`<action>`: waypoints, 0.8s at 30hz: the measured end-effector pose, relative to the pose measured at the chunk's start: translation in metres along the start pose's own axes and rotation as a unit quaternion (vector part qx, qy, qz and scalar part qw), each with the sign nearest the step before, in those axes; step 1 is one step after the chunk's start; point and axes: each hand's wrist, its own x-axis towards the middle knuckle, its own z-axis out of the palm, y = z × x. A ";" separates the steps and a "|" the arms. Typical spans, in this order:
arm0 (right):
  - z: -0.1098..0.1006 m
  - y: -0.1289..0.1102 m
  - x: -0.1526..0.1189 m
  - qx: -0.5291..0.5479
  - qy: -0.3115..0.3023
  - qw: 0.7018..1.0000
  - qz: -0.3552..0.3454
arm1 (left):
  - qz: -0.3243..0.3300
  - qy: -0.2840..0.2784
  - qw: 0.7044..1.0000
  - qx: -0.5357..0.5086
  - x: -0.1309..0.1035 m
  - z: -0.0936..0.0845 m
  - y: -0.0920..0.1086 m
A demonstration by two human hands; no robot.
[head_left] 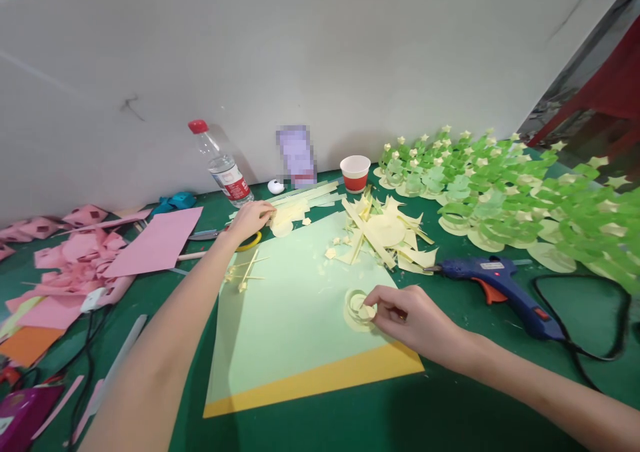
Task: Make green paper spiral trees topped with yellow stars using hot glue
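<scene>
My right hand (407, 313) is closed in a pinch at a small pale-yellow paper ring (356, 303), a coiled strip sitting on a round paper base. It rests on a light green sheet (290, 312). My left hand (254, 217) reaches to the back left, its fingertips drawn together at a pile of pale-yellow paper pieces (291, 213); what is between them is hidden. Yellow-handled scissors (253, 241) lie partly under my left wrist. Thin paper sticks (249, 270) lie on the sheet's left part, and small folded stars (331, 253) near its back edge.
A blue glue gun (495, 275) with a black cord lies at right, before rows of green paper plants (465, 172). Cream paper scraps (385, 229), a paper cup (355, 173) and a water bottle (227, 172) stand behind. Pink paper (155, 242) covers the left.
</scene>
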 end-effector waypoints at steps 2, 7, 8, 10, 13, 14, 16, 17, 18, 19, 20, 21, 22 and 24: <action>0.000 0.000 0.000 -0.001 -0.001 1.000 0.006 | -0.017 0.017 1.000 -0.004 -0.004 -0.003 -0.001; -0.001 -0.001 0.000 0.005 -0.008 1.000 0.017 | -0.056 0.024 0.998 -0.018 -0.026 -0.023 -0.006; -0.001 -0.001 0.000 0.008 -0.010 1.000 0.017 | -0.059 0.013 0.998 -0.023 -0.032 -0.027 -0.007; -0.001 -0.001 0.000 0.011 -0.012 1.000 0.015 | -0.055 -0.021 0.998 -0.033 -0.046 -0.034 -0.009; 0.000 0.000 0.000 0.006 -0.006 1.000 0.010 | -0.043 -0.072 0.996 -0.038 -0.065 -0.039 -0.013; 0.001 0.001 -0.001 0.004 -0.004 1.000 0.007 | -0.040 -0.085 0.995 -0.039 -0.070 -0.040 -0.014; 0.001 0.001 -0.001 0.001 -0.003 1.000 0.004 | -0.036 -0.101 0.993 -0.041 -0.078 -0.040 -0.017; 0.001 0.002 -0.001 0.002 -0.004 1.000 0.003 | -0.035 -0.106 0.993 -0.042 -0.080 -0.039 -0.019; 0.001 0.002 -0.001 0.002 -0.005 1.000 0.004 | -0.033 -0.109 0.993 -0.043 -0.081 -0.039 -0.020; 0.001 0.001 -0.001 0.003 -0.006 1.000 0.005 | -0.032 -0.111 0.992 -0.044 -0.082 -0.039 -0.021; 0.001 0.001 -0.001 0.004 -0.006 1.000 0.005 | -0.031 -0.112 0.992 -0.045 -0.083 -0.039 -0.021; 0.001 0.001 -0.001 0.004 -0.005 1.000 0.006 | -0.030 -0.113 0.992 -0.047 -0.083 -0.039 -0.021; 0.001 0.001 -0.001 0.004 -0.006 1.000 0.005 | -0.028 -0.113 0.992 -0.048 -0.084 -0.040 -0.021; 0.001 0.001 -0.001 0.002 -0.006 1.000 0.004 | -0.025 -0.108 0.992 -0.052 -0.084 -0.042 -0.019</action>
